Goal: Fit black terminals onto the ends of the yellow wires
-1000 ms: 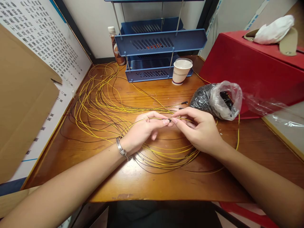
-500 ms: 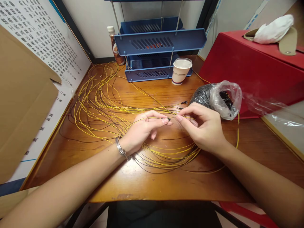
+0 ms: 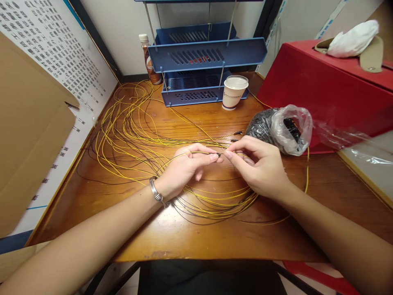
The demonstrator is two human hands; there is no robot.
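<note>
My left hand (image 3: 193,163) pinches a small black connector (image 3: 219,155) between thumb and forefinger, with a yellow wire running back over the fingers. Just right of it, my right hand (image 3: 258,162) is closed at the fingertips on a thin wire (image 3: 223,153) that meets the connector. Whether the wire end is inside the connector is too small to tell. A bundle of yellow and black wires (image 3: 123,123) loops over the left of the table and curves under both hands. Two black wire ends (image 3: 238,133) lie just beyond my right fingers.
A plastic bag of black parts (image 3: 264,125) rests right of my right hand, against a red box (image 3: 325,90). Behind stand a paper cup (image 3: 233,96), a blue tray rack (image 3: 208,55) and a bottle (image 3: 150,61). Cardboard (image 3: 33,135) leans at the left.
My right hand has shifted slightly left, bringing its fingertips closer to the connector. My left hand stays in place with the connector.
</note>
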